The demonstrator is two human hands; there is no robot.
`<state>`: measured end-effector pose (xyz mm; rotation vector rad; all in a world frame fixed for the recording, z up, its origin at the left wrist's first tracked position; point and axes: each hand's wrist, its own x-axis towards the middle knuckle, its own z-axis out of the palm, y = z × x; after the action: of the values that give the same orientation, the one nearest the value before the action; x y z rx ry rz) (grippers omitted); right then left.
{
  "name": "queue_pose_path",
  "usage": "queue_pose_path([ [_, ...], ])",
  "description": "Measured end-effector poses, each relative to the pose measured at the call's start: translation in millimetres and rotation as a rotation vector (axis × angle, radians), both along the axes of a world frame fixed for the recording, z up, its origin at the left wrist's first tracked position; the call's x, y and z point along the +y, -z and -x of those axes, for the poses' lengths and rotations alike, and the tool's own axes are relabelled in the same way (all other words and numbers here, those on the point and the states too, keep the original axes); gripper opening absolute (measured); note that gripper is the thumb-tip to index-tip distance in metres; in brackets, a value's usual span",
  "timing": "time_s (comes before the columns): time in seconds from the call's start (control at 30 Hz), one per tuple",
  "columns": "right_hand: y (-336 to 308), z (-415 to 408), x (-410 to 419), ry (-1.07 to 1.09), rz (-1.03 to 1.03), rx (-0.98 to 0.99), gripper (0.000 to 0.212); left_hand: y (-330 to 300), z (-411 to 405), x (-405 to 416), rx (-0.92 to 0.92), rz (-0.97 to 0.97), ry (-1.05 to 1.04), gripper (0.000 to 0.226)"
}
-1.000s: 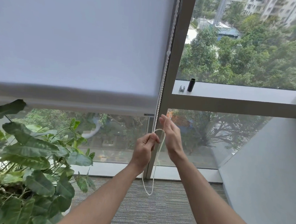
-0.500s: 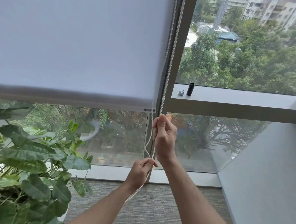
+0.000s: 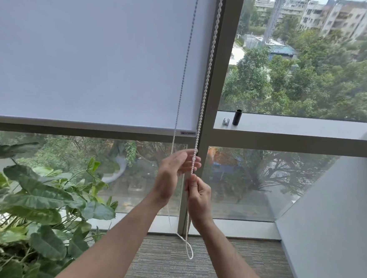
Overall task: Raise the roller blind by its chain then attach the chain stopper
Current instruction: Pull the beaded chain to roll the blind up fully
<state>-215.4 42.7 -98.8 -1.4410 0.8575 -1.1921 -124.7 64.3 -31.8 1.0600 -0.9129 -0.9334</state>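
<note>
White bead chain hangs beside the half-raised blind; the right hand pinches it, the left hand reaches open. Raising continues: next, another downward pull.

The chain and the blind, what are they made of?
The chain looks like white plastic: small smooth beads on a thin cord, slightly glossy. The blind looks like matte white fabric, flat and even, and light comes through it enough to show the chain's other strand behind it as a shadow. Neither can be told for certain by look alone.
</note>
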Motion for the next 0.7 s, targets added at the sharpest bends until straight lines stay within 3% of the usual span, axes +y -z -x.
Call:
queue_pose_path([
  [0.1,0.8,-2.7,-0.7,0.003,0.001,0.023,0.044,-24.8,12.5,-3.1,-0.029,0.152,0.042,0.035],
  [0.27,3.5,1.9,-1.9,-0.171,-0.162,-0.085,0.037,-16.9,22.6,-10.0,-0.088,0.189,-0.150,0.033],
  [0.4,-11.3,6.4,-17.6,-0.218,-0.217,-0.050,0.039,-17.1,32.2,-10.7,-0.066,0.180,-0.145,0.032],
  [0.57,-79.8,19.2,-49.3,-0.042,-0.097,-0.143,0.037,14.1,32.7,-3.2,-0.093,0.114,-0.116,0.031],
  [0.7,-149.6,13.7,-48.2,-0.204,0.059,-0.257,0.040,42.2,35.4,9.3,-0.099,0.004,-0.084,0.030],
])
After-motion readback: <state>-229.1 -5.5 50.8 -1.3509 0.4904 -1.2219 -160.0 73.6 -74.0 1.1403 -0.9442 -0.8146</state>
